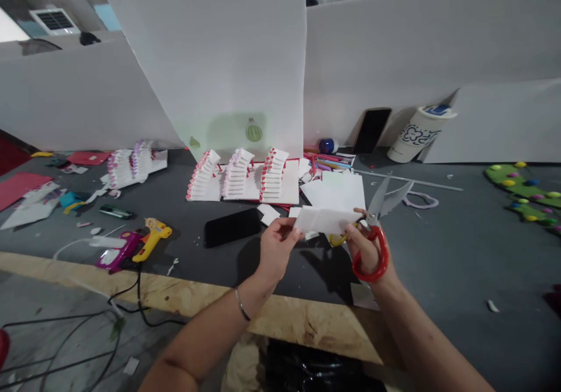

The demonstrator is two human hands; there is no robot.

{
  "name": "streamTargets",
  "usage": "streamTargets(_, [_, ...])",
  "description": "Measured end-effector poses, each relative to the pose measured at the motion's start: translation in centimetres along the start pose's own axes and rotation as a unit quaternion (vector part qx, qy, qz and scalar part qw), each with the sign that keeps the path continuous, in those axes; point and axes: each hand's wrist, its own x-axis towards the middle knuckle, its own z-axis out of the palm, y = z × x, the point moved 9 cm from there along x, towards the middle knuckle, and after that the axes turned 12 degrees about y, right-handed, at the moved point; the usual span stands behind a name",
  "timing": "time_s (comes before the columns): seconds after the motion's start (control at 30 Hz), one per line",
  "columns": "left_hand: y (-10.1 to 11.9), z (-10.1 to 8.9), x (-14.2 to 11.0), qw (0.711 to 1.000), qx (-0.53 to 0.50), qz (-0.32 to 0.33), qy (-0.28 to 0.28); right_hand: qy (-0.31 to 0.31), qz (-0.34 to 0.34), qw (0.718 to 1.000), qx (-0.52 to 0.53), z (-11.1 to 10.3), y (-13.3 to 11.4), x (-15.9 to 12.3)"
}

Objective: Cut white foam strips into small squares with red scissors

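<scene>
The left hand [276, 249] pinches the left end of a small white card [324, 221] between thumb and fingers, and the right hand [367, 249] pinches the card's right end while its fingers are also hooked in the red handle of the scissors [372, 219], whose blades stand open and point to the far side. The card is held above the near part of the grey table [442, 252], its face pale and plain. Just left of it a black phone [232, 227] lies flat, its screen dark. Beyond stand three rows of white sticks [239, 173] with red or pink tips, in front of a tall white panel [219, 59] printed with a green balloon [253, 129]. On the far right a white cup [418, 134] leans, bearing a dark blue flower-like pattern and, lower down, a line of print too small to read. Near the cup, another phone [372, 130] is propped upright; pens [331, 163] and a blue jar [327, 145] lie left of it. At the left are a yellow glue gun [152, 241] and a purple one [118, 253]; any marking on them is too small to read.
</scene>
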Motion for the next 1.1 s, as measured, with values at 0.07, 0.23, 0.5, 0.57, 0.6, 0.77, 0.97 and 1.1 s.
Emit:
streamTargets(0.07, [0.1, 0.0, -0.1, 1.000, -0.012, -0.003, 0.003, -0.003, -0.005, 1.000, 0.030, 0.2, 0.2, 0.1])
streamTargets(0.23, [-0.2, 0.4, -0.6, 0.999, -0.028, -0.016, -0.012, -0.036, -0.005, 0.999, 0.037, 1.2, 0.5, -0.3])
streamTargets(0.5, [-2.6, 2.0, -1.9, 0.981, -0.081, -0.169, -0.057, -0.105, 0.017, 0.994, 0.019, 3.4, 0.3, -2.5])
streamTargets(0.57, [-3.5, 2.3, -2.2, 0.970, -0.086, -0.213, -0.075, -0.087, 0.022, 0.996, 0.023, 3.0, 0.7, -2.6])
streamTargets(0.6, [-3.8, 2.4, -2.2, 0.967, -0.086, -0.225, -0.083, -0.074, 0.025, 0.997, 0.025, 2.7, 0.9, -2.6])
streamTargets(0.77, [-3.8, 2.7, -2.1, 0.967, -0.089, -0.217, -0.098, -0.058, 0.036, 0.997, 0.037, 2.2, 1.3, -2.6])
streamTargets(0.97, [-3.3, 2.6, -2.0, 0.980, -0.036, -0.166, -0.106, -0.065, 0.044, 0.996, 0.030, 2.8, 1.0, -2.7])
streamTargets(1.1, [-2.6, 2.4, -1.5, 0.986, -0.010, -0.122, -0.114, -0.079, 0.049, 0.995, 0.042, 3.0, 1.2, -2.7])
